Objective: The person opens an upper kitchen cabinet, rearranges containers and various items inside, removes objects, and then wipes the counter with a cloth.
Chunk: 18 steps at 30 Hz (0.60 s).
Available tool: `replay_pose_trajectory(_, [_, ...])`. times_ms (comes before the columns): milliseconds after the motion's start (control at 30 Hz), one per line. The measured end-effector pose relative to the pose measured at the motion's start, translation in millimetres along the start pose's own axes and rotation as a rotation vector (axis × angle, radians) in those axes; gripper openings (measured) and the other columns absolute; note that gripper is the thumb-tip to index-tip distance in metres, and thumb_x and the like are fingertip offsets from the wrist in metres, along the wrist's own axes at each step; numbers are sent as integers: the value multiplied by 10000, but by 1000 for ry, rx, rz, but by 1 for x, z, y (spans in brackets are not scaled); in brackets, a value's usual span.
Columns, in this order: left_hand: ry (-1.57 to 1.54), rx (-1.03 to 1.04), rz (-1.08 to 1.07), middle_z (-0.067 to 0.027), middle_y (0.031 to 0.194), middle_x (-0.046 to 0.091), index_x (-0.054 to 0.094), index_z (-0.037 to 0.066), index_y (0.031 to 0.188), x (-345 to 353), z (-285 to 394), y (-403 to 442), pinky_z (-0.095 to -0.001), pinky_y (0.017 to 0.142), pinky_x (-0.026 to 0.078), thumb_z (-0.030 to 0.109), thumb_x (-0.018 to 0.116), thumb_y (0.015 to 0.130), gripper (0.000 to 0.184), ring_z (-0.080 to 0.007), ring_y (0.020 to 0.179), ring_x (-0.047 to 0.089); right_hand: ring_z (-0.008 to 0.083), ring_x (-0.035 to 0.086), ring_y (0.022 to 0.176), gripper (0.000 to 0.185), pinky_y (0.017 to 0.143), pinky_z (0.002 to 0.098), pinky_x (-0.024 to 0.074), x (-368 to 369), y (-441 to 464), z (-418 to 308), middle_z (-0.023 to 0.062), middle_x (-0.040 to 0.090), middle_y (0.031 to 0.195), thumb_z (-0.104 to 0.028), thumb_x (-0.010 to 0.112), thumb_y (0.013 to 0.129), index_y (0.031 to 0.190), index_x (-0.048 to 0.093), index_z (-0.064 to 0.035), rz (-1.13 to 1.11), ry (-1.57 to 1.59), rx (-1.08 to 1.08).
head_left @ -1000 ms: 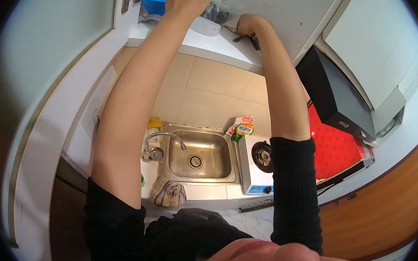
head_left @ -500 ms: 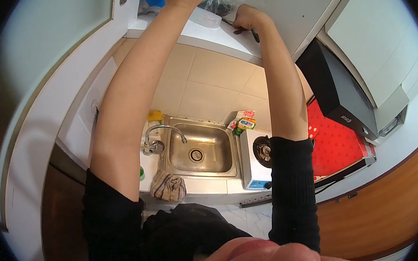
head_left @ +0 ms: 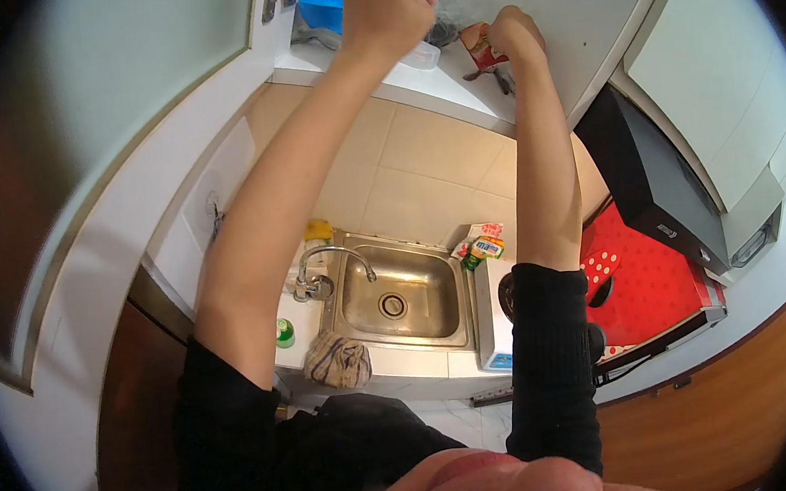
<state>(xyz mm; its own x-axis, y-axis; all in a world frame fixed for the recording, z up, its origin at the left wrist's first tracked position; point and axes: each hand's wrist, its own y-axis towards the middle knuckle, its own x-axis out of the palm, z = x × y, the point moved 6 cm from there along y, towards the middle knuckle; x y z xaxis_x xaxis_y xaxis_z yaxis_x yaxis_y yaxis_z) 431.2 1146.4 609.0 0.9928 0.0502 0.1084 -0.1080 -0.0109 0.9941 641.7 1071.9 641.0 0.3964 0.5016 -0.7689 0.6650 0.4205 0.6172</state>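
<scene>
Both arms are raised into a white cabinet above the sink. My left hand [head_left: 390,7] is closed, its fingers curled away from view, in front of a blue container [head_left: 321,15]; what it holds, if anything, is hidden. At the right, my right hand [head_left: 517,33] grips a red packet [head_left: 481,46] by its edge. Beneath that packet, a dark item with a handle [head_left: 500,78] lies near the front edge of the shelf [head_left: 455,93]. A clear plastic container [head_left: 421,56] and a dark plastic bag [head_left: 443,31] stand between the hands.
Below are a steel sink [head_left: 360,290] with a faucet [head_left: 338,250], a striped cloth [head_left: 337,361], a green bottle [head_left: 284,332] and a detergent packet [head_left: 484,248]. The black range hood [head_left: 646,179] hangs at the right, over a red surface [head_left: 644,272]. An open cabinet door [head_left: 142,108] is at the left.
The red packet now shows in my right hand, above the dark item. My left hand is slightly lower and further right in view, and the whole scene has shifted right.
</scene>
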Motion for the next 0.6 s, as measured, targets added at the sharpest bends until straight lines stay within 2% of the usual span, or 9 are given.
replay_pose_trajectory(67, [-43, 6, -140, -96, 750, 656, 676, 49, 706, -3, 5, -12, -411, 767, 493, 58, 548, 746, 134, -317, 803, 624, 368, 660, 1006, 236, 824, 425, 527, -2, 4, -1, 228, 678, 1056, -85, 652, 781, 987, 693, 22, -12, -10, -5])
replay_pose_trajectory(100, [-74, 19, -127, -86, 735, 647, 650, 49, 675, -5, 7, -14, -405, 735, 486, 39, 540, 729, 123, -304, 775, 614, 370, 659, 1009, 232, 823, 424, 527, -2, 5, 0, 231, 678, 1051, -75, 644, 781, 986, 693, 22, -21, -17, -6])
replay_pose_trajectory(200, [-113, 89, -141, -67, 693, 618, 593, 52, 608, -6, 18, -20, -388, 667, 470, 5, 530, 696, 118, -271, 716, 592, 338, 641, 1073, 310, 892, 419, 506, -2, 10, 4, 175, 668, 1143, -227, 648, 829, 1081, 685, -48, -31, -43, -5])
replay_pose_trajectory(367, [-88, 358, -297, -66, 643, 571, 556, 70, 591, 4, 36, -37, -373, 661, 453, 19, 558, 697, 118, -250, 688, 587, 360, 642, 1051, 274, 886, 434, 503, -23, 9, 2, 183, 682, 1091, -238, 622, 834, 1004, 705, -40, 139, 98, 14])
replay_pose_trajectory(400, [-63, 329, -302, -57, 645, 567, 549, 77, 596, 5, 34, -37, -352, 674, 452, 22, 565, 694, 113, -240, 686, 582, 366, 641, 1047, 267, 883, 440, 502, -28, 8, 0, 188, 685, 1077, -240, 619, 832, 975, 711, -34, 186, 117, 10])
replay_pose_trajectory(500, [-50, 304, -296, -50, 638, 550, 547, 80, 599, 5, 30, -39, -346, 674, 448, 25, 570, 696, 115, -236, 687, 571, 312, 696, 861, 241, 729, 406, 544, -35, 25, -16, 178, 713, 927, -231, 655, 835, 868, 717, 0, 351, 327, -100])
replay_pose_trajectory(600, [-84, 365, -270, -50, 640, 535, 539, 81, 605, -1, 37, -39, -346, 670, 444, 26, 569, 703, 116, -236, 686, 561, 233, 682, 729, 225, 685, 353, 536, -13, 77, -34, 154, 709, 830, -207, 629, 843, 927, 712, -14, 232, 590, -205])
